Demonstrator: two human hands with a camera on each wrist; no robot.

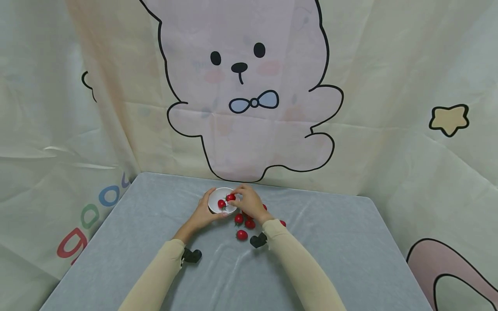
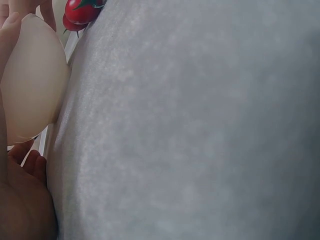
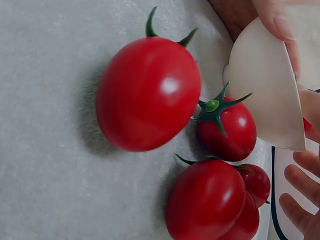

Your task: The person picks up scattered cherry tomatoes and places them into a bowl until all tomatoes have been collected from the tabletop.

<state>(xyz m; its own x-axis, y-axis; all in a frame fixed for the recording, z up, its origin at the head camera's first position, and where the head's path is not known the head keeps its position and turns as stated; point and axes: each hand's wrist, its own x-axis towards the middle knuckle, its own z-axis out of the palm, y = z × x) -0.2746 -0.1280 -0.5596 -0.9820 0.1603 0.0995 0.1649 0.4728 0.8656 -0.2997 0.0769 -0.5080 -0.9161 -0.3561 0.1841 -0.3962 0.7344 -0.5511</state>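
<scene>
A small white bowl stands toward the back of the table, and my left hand grips it with the thumb at its near rim and the fingers round its left side. One cherry tomato lies inside. Over the bowl's right part, my right hand pinches another cherry tomato between thumb and fingers. The left wrist view shows the bowl's outer wall from the side. Close to the right wrist camera lies a red tomato with green sepals.
Several more tomatoes lie on the grey cloth right of the bowl, such as the nearest one; some are partly hidden under my right hand and forearm. A curtain with a cartoon bear hangs right behind the table's back edge.
</scene>
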